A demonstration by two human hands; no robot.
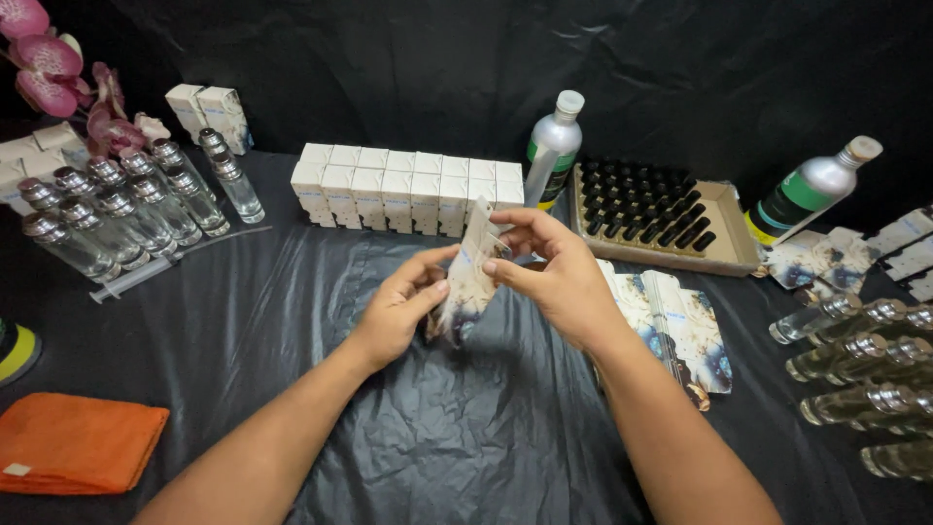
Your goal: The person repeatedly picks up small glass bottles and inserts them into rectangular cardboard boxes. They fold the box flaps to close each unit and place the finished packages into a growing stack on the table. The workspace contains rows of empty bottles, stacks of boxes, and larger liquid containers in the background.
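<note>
Above the middle of the black-covered worktop (292, 321), both hands hold one flat carton (468, 277): the left hand (403, 306) pinches its lower edge, the right hand (554, 277) grips its top. Behind stands a row of white boxes (408, 190) (two deep); more flat cartons (680, 326) lie just right of the right wrist.
</note>
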